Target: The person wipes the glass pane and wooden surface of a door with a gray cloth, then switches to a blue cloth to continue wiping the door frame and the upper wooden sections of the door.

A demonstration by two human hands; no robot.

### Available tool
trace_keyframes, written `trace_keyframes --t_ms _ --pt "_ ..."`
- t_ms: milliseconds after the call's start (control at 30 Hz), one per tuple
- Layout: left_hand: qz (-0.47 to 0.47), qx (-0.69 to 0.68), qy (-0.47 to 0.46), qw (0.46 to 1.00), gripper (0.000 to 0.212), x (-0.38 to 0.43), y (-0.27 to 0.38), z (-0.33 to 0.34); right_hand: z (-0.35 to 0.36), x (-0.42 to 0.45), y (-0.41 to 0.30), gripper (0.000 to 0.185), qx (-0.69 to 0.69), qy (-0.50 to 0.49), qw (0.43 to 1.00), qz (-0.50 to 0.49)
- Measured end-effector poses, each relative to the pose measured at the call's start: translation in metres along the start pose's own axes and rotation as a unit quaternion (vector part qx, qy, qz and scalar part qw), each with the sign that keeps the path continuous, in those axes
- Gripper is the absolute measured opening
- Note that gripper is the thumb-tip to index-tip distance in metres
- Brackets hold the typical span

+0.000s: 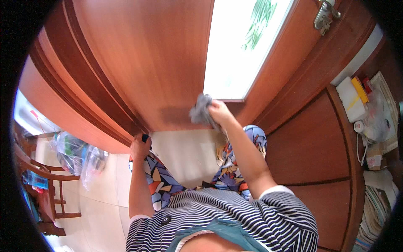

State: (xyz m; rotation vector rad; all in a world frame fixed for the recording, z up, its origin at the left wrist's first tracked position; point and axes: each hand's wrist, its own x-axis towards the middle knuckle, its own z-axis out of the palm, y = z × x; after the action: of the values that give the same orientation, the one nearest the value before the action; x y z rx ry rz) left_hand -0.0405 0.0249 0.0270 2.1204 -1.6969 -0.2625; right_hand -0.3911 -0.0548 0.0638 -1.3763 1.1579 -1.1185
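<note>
My right hand [219, 111] grips a crumpled grey cloth [201, 108], held in front of the lower part of a reddish-brown wooden door [148, 63]. The cloth is beside the bottom left corner of a bright glass panel [233, 72] in that door; whether it touches the wood I cannot tell. My left hand [140, 146] is low at the left, by the foot of the door frame and over my left knee. Something small and dark shows at its fingers; whether the hand holds it is unclear.
A metal door handle [327, 14] with keys is at the upper right. Along the right stands a wooden cabinet [308, 141] with packages and stacked papers [373, 217] on top. At the left, plastic bags [70, 152] lie on the tiled floor [100, 201] near a wooden chair [67, 178].
</note>
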Motion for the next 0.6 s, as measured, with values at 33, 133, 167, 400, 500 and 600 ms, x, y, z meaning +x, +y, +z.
trace_keyframes --t_ms 33,133,167,400,500,600 --pt "-0.008 0.009 0.017 1.000 0.040 -0.004 -0.012 0.002 0.013 -0.019 -0.014 0.026 -0.010 -0.033 0.999 0.012" --pt "-0.023 -0.014 0.003 1.000 0.036 -0.008 -0.010 -0.010 0.037 -0.048 -0.041 0.024 0.241 -0.116 0.963 0.039" --pt "-0.015 -0.048 0.019 0.999 0.036 -0.008 -0.018 -0.005 0.046 -0.044 -0.022 0.022 0.063 -0.078 0.993 -0.058" --pt "0.048 -0.238 -0.070 0.968 0.040 -0.021 0.001 0.008 0.051 -0.032 -0.023 0.037 -0.298 -0.019 0.949 -0.099" --pt "0.074 -0.386 -0.197 0.898 0.059 -0.056 0.035 0.000 0.067 -0.050 -0.044 0.036 -0.235 -0.113 0.964 -0.052" --pt "0.069 -0.504 -0.265 0.819 0.066 -0.077 0.050 0.037 0.083 -0.058 -0.028 0.032 -0.207 -0.226 0.942 -0.133"
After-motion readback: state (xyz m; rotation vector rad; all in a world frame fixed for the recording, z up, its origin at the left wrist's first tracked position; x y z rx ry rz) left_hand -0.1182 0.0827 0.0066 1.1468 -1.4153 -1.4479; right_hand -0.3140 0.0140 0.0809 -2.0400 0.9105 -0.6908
